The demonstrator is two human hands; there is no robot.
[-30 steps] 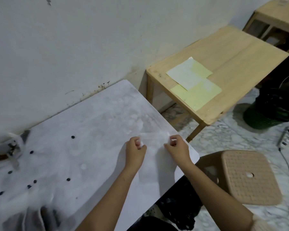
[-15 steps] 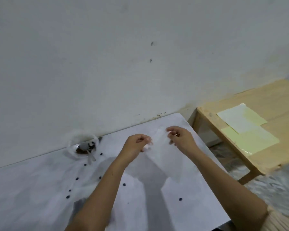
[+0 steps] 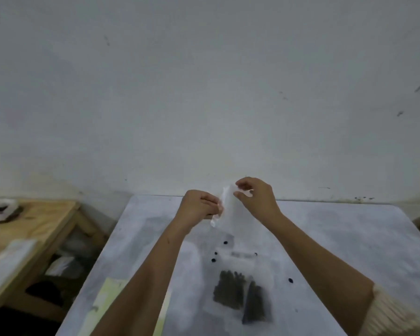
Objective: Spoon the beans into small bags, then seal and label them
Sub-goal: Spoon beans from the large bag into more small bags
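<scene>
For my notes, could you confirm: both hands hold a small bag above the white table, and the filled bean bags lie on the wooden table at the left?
Not quite: the head view shows the filled bean bags lying on the white table, between the forearms, not the wooden table. The left hand and right hand do hold the small bag above it.

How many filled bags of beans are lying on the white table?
2: a left bag and a right bag, side by side on the table's near middle. Others may be hidden.
</scene>
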